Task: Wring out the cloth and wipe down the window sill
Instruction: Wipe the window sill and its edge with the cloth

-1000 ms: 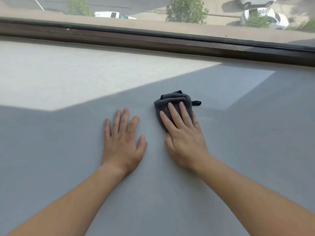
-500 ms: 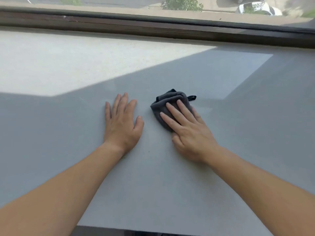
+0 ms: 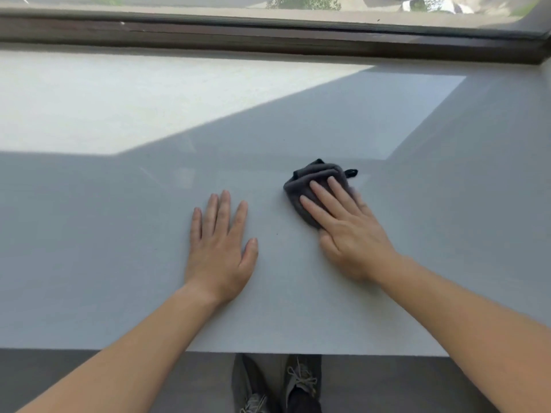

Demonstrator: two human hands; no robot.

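Observation:
A dark grey cloth point(image 3: 307, 181), bunched up with a small black loop at its right, lies on the wide grey window sill point(image 3: 417, 234). My right hand point(image 3: 348, 231) presses flat on the cloth with straight fingers, covering its near half. My left hand point(image 3: 220, 248) rests flat on the bare sill about a hand's width to the left of the cloth, fingers spread and straight.
A dark brown window frame point(image 3: 268, 37) runs along the far edge of the sill. Sunlight falls on the sill's far left part. The sill's near edge point(image 3: 298, 351) shows at the bottom, with my shoes point(image 3: 277, 386) on the floor below.
The view has tilted down, bringing the sill's near edge and my shoes into sight. My right hand has turned slightly leftward on the cloth. The left hand stays flat on the sill.

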